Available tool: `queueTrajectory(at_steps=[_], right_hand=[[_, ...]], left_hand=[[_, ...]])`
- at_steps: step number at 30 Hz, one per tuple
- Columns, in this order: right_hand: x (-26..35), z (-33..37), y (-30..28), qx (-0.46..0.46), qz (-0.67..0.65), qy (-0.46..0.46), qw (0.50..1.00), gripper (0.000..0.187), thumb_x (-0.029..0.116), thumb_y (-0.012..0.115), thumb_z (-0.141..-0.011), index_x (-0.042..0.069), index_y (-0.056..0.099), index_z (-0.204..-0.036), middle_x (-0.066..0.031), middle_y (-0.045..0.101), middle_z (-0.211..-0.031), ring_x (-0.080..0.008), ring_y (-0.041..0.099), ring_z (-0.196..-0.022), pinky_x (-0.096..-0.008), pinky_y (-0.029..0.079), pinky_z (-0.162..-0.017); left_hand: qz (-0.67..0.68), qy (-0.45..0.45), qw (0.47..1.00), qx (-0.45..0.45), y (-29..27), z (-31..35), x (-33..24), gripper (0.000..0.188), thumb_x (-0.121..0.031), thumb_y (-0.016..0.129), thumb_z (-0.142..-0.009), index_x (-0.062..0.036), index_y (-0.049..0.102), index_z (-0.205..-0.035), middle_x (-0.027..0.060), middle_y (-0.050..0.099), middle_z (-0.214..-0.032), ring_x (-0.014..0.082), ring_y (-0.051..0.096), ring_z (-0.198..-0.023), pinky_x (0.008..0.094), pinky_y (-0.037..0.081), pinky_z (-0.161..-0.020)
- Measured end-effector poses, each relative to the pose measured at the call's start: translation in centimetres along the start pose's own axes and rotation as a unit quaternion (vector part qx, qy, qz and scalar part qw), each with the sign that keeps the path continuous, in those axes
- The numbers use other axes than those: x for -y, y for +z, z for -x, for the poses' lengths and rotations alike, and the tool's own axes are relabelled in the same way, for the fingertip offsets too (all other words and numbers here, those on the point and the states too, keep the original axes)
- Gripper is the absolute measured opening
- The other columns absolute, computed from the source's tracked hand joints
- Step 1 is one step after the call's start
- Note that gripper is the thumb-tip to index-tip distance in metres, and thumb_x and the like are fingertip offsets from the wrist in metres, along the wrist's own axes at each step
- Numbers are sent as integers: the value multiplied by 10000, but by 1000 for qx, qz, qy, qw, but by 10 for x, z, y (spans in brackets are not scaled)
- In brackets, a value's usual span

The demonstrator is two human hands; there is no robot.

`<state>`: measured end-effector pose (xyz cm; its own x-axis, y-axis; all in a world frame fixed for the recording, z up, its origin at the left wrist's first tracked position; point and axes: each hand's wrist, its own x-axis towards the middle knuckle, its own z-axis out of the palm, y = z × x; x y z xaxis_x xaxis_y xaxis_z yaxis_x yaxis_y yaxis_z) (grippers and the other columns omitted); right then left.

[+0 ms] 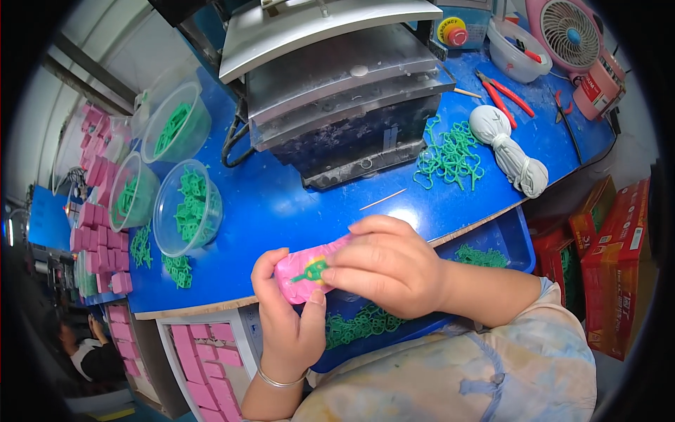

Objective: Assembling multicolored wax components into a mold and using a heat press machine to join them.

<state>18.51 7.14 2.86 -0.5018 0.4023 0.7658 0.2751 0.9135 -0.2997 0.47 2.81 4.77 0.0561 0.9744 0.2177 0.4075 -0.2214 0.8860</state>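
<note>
My left hand [290, 330] is closed around a pink, soft-looking mould block [287, 273], with the thumb along its lower edge. On the block's face lies a small green-and-yellow moulded piece [310, 272]. The fingertips of my right hand [397, 267] are pinched together at the right edge of that piece, and they hide part of it. The right hand also covers the block's right end. Both hands are over the front edge of the blue table [267, 211], above a blue tray [519, 239] of green pieces.
A press-like machine [351, 119] stands at the back centre. Clear tubs [219, 211] of green pieces and stacked pink blocks [105, 239] are at left. Right of the machine lie green pieces [450, 155], a white cloth bundle [506, 148] and red-handled pliers [500, 98]. A wooden stick [383, 200] lies ahead.
</note>
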Motion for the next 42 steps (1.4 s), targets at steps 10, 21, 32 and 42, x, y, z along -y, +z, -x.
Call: queueTrajectory(at_steps=[10, 21, 32, 42], right_hand=[[6, -17, -6, 49, 19, 157, 986, 534, 297, 760, -580, 20, 555, -988, -101, 558, -934, -260, 533, -868, -399, 377, -802], [-6, -6, -23, -48, -303, 241, 921, 493, 271, 755, -656, 52, 569, -1056, -98, 575, -983, -249, 543, -945, -340, 403, -866], [-16, 9, -24, -52, -830, 270, 485, 540, 416, 323, -923, -38, 520, -1142, -99, 581, -896, -177, 539, -799, -320, 431, -739], [9, 17, -10, 72, -726, 385, 566, 505, 384, 321, -934, -31, 503, -1157, -113, 568, -1004, -152, 550, -841, -293, 437, -717]], left_hand=[[256, -59, 964, 52, 3, -4, 0, 520, -118, 558, -772, 21, 292, -1197, 118, 466, -1004, 154, 468, -916, 286, 398, -823], [358, -82, 930, 0, 4, -1, 17, 619, -54, 693, -697, -64, 318, -1190, 97, 506, -963, 122, 517, -615, 214, 423, -478], [137, -50, 978, -150, -12, -36, 23, 564, 40, 679, -719, -15, 351, -1175, 99, 527, -1034, 123, 543, -892, 210, 447, -756], [-286, 252, 924, -19, 4, 1, -28, 357, -266, 745, -674, -36, 577, -889, 95, 507, -937, 245, 472, -885, 355, 380, -781]])
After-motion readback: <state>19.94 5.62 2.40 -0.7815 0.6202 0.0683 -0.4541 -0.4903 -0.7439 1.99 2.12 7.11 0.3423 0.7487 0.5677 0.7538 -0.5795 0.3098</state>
